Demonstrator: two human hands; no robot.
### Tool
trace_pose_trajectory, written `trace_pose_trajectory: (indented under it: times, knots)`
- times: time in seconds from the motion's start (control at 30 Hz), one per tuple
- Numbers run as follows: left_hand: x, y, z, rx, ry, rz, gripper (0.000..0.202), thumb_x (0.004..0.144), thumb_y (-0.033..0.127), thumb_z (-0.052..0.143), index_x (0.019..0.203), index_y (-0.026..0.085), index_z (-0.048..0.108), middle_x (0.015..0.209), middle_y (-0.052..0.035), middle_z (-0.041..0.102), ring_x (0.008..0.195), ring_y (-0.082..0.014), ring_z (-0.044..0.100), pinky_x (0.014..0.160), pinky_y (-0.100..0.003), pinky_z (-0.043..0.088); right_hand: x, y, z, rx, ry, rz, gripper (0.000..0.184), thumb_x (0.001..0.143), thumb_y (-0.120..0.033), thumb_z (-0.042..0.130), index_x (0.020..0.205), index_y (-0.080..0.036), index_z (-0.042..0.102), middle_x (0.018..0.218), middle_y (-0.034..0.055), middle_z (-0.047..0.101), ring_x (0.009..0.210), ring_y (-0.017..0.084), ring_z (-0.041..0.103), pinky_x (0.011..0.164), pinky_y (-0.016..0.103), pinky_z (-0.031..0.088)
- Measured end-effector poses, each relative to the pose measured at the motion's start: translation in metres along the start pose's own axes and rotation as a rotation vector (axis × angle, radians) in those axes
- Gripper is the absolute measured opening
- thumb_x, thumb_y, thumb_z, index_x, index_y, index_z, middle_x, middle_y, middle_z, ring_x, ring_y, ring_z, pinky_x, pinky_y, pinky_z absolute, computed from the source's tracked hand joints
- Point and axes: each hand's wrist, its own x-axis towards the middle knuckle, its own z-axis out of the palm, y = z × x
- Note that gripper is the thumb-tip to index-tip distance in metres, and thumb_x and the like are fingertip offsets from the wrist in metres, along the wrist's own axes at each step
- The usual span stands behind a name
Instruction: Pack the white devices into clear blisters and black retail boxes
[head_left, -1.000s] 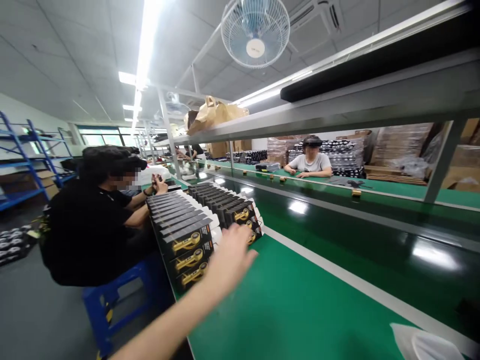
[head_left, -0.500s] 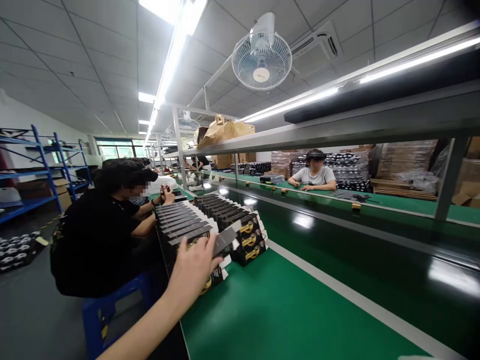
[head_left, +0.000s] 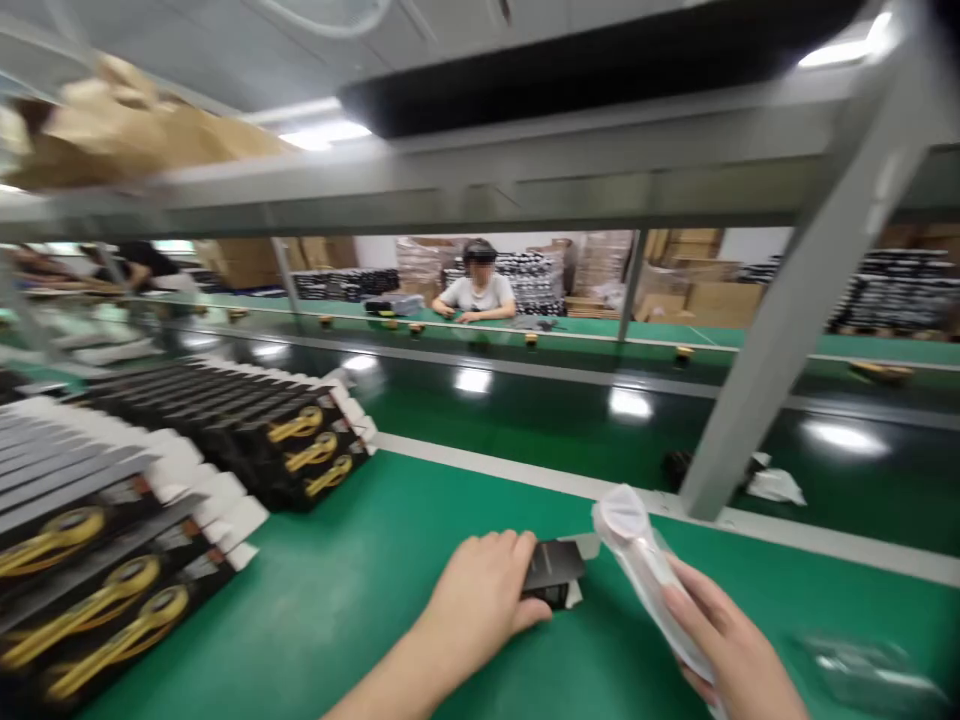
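with left hand [head_left: 484, 590], grips black box [head_left: 553, 565] from its left, with flaps [head_left: 588, 546] to the right; with right hand [head_left: 724, 640], holds long white-wrapped item [head_left: 651, 572] slanted up-left, round end [head_left: 622, 514] near flaps.

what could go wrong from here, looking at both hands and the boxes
The white wrapped item tilts up from the right hand, gripped only toward its lower end, so it might slip or swing.

The black box under the left hand has its flaps open toward that item; a bump could crease them.

The stacked boxes have flaps sticking out, which a sweep of the left arm might catch.
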Motion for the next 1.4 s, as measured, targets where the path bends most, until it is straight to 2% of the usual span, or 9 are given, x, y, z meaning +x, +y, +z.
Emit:
trace_pose_trajectory:
  times: [0.13, 0.3, 0.47, 0.63, 0.77, 0.97, 1.2, 1.3, 1.4]
  knots:
    - [0.004, -0.009, 0.002, 0.015, -0.020, -0.001, 0.044, 0.078, 0.049, 0.061, 0.109, 0.019, 0.053, 0.091, -0.0061, 0.064, 0.082, -0.0265, 0.061, 0.072, -0.038, 0.048, 0.007, 0.003, 0.003, 0.174, -0.024, 0.025, 0.061, 0.066, -0.061, 0.064, 0.112, -0.021, 0.059, 0.085, 0.0051, 0.064, 0.054, 0.014, 0.053, 0.036, 0.021, 0.030]
    - [-0.004, -0.023, 0.007, -0.133, 0.075, -0.097, 0.035, 0.083, 0.042, 0.055, 0.113, 0.024, 0.050, 0.106, -0.0024, 0.064, 0.095, -0.0214, 0.060, 0.079, -0.031, 0.046, 0.001, 0.003, 0.007, 0.473, -0.202, -0.002, 0.058, 0.065, -0.057, 0.069, 0.109, -0.019, 0.060, 0.064, -0.0014, 0.052, 0.038, 0.002, 0.028, 0.037, 0.018, 0.010]
    - [-0.003, -0.033, 0.009, -0.264, 0.110, -0.171, 0.033, 0.080, 0.036, 0.056, 0.111, 0.027, 0.051, 0.108, -0.0001, 0.064, 0.094, -0.0210, 0.061, 0.080, -0.031, 0.046, -0.003, 0.000, 0.004, 0.577, -0.265, -0.005, 0.058, 0.065, -0.054, 0.072, 0.109, -0.018, 0.060, 0.058, -0.0039, 0.045, 0.039, 0.002, 0.025, 0.038, 0.019, 0.008]
    - [-0.002, -0.035, 0.008, -0.367, 0.106, -0.215, 0.035, 0.080, 0.037, 0.054, 0.113, 0.026, 0.050, 0.108, -0.0015, 0.064, 0.093, -0.0212, 0.061, 0.080, -0.032, 0.047, -0.005, -0.001, 0.004, 0.526, -0.292, -0.064, 0.059, 0.066, -0.057, 0.069, 0.110, -0.019, 0.060, 0.065, -0.0017, 0.051, 0.042, 0.002, 0.025, 0.039, 0.020, 0.010]
    - [-0.006, -0.033, 0.013, -0.432, 0.132, -0.088, 0.040, 0.079, 0.049, 0.055, 0.112, 0.026, 0.050, 0.104, -0.0001, 0.064, 0.090, -0.0197, 0.062, 0.078, -0.028, 0.048, -0.004, -0.001, 0.004, 0.331, -0.369, -0.033, 0.063, 0.063, -0.061, 0.068, 0.110, -0.019, 0.060, 0.077, 0.0026, 0.058, 0.045, 0.003, 0.030, 0.039, 0.020, 0.011]
    - [-0.009, -0.034, 0.023, -0.327, 0.272, 0.100, 0.060, 0.072, 0.072, 0.045, 0.109, 0.026, 0.050, 0.099, -0.0014, 0.066, 0.085, -0.0205, 0.063, 0.073, -0.028, 0.049, -0.007, -0.016, -0.017, 0.093, -0.548, 0.027, 0.054, 0.064, -0.057, 0.067, 0.102, -0.020, 0.065, 0.067, -0.0008, 0.051, 0.050, 0.007, 0.029, 0.041, 0.021, 0.011]
    - [-0.009, -0.028, 0.019, -0.192, 0.322, 0.350, 0.064, 0.069, 0.075, 0.043, 0.106, 0.024, 0.052, 0.091, -0.0015, 0.068, 0.078, -0.0186, 0.065, 0.069, -0.027, 0.049, -0.003, -0.018, -0.030, 0.001, -0.611, 0.089, 0.048, 0.058, -0.052, 0.070, 0.092, -0.019, 0.070, 0.061, -0.0021, 0.051, 0.048, 0.007, 0.031, 0.040, 0.020, 0.014]
    - [-0.010, -0.020, 0.017, -0.120, 0.300, 0.450, 0.067, 0.067, 0.075, 0.046, 0.108, 0.022, 0.051, 0.092, -0.0034, 0.068, 0.077, -0.0196, 0.065, 0.071, -0.029, 0.049, -0.005, -0.013, -0.020, 0.010, -0.634, 0.037, 0.037, 0.059, -0.040, 0.070, 0.089, -0.019, 0.072, 0.065, -0.0013, 0.061, 0.052, 0.008, 0.041, 0.045, 0.018, 0.026]
    - [-0.010, -0.014, 0.017, -0.066, 0.249, 0.542, 0.069, 0.066, 0.074, 0.050, 0.109, 0.019, 0.050, 0.094, -0.0050, 0.068, 0.076, -0.0205, 0.063, 0.071, -0.032, 0.048, -0.009, -0.009, -0.007, 0.005, -0.650, -0.058, 0.028, 0.061, -0.026, 0.067, 0.088, -0.021, 0.074, 0.088, 0.0003, 0.070, 0.076, 0.017, 0.058, 0.066, 0.021, 0.039]
